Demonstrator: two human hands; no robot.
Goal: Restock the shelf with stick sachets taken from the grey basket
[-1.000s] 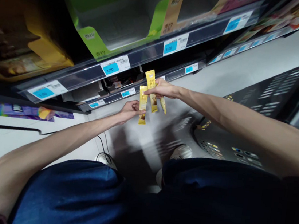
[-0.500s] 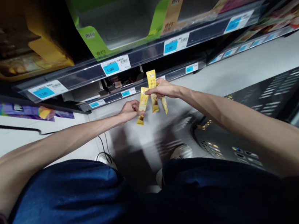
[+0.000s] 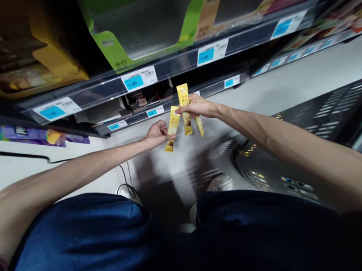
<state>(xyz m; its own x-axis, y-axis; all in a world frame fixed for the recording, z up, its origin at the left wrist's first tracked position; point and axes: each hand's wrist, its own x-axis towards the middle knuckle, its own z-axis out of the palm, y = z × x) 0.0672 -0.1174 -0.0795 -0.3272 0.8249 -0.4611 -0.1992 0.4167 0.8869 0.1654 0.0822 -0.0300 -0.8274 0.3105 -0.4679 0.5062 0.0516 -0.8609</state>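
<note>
My left hand (image 3: 155, 134) is closed on one narrow yellow snack packet (image 3: 171, 127), held upright in front of the lower shelves. Just above and to the right, my right hand (image 3: 197, 106) pinches two more yellow packets (image 3: 184, 107), one pointing up and one slanting down to the right. The two hands are close together, and the packets nearly touch. Both forearms reach forward over my blue shorts.
Store shelves (image 3: 177, 64) with blue and white price tags (image 3: 136, 81) run across the top. A green display box (image 3: 128, 26) sits open above, a yellow box (image 3: 50, 60) to its left. A black perforated basket (image 3: 283, 167) stands on the floor at the right. A black cable (image 3: 47, 159) crosses the floor.
The packet in my left hand has shifted up and slightly left, closer to the right hand's packets. Otherwise the scene is the same.
</note>
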